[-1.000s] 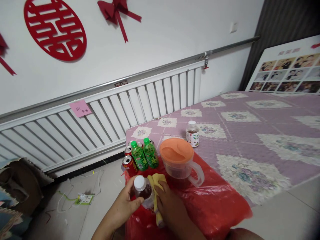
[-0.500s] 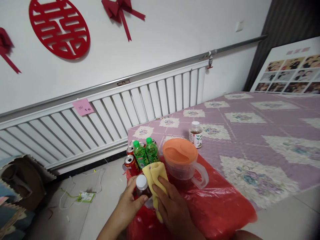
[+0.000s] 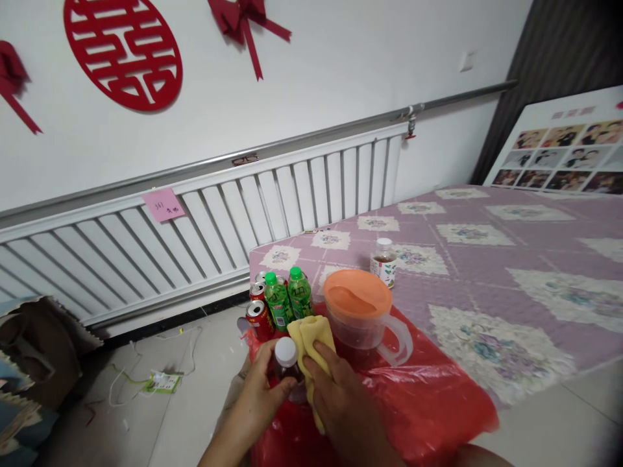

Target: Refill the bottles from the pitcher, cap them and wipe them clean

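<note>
My left hand (image 3: 265,388) is wrapped round a small clear bottle (image 3: 287,360) with a white cap and dark contents. The bottle stands nearly upright over the red plastic sheet (image 3: 428,395); whether its base touches is hidden. In my right hand (image 3: 341,395) is a folded yellow cloth (image 3: 311,334), held against the bottle's right side. Just beyond the cloth is a clear pitcher (image 3: 357,327) with an orange lid (image 3: 357,294). Two green-capped bottles (image 3: 288,301) and several red cans (image 3: 259,318) are grouped behind my left hand.
A similar white-capped jar (image 3: 383,263) stands behind the pitcher on the purple patterned tablecloth (image 3: 467,272). Along the wall runs a white radiator (image 3: 272,201). A power strip (image 3: 164,382) with cables lies on the floor at left, near a brown box (image 3: 39,350).
The view has shifted slightly, so the items on the table appear a little further right. Both hands keep their hold on the bottle and the cloth.
</note>
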Demonstrator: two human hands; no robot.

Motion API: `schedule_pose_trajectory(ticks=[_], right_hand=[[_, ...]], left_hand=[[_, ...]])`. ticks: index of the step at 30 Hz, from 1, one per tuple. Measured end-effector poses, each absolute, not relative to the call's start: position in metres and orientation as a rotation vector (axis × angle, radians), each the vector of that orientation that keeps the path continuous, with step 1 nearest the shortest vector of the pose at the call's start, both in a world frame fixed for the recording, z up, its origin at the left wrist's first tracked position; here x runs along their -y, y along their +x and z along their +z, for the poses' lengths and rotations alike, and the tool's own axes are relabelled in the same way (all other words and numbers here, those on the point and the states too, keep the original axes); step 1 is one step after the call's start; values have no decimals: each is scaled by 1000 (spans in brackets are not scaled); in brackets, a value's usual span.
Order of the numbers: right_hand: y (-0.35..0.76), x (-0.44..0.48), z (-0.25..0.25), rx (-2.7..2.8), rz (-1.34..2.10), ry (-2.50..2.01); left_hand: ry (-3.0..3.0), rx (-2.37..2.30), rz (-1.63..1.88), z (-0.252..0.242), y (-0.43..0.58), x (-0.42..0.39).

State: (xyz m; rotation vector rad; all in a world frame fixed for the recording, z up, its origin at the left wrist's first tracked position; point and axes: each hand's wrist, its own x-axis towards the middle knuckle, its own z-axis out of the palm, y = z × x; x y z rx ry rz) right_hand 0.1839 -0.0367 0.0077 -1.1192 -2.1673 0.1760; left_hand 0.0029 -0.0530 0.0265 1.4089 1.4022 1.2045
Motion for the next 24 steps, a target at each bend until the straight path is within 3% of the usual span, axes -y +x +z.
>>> schedule_pose_trajectory(ticks=[13, 19, 24], right_hand=[[162, -5, 77, 2480, 244, -1370], [160, 31, 62, 2363, 202, -1556], [163, 73, 13, 2178, 92, -1478]], left_hand=[[1451, -1399, 1232, 38, 5, 49], [1419, -1408, 1274, 44, 7, 54], [1407, -1375, 1265, 38, 4, 53]])
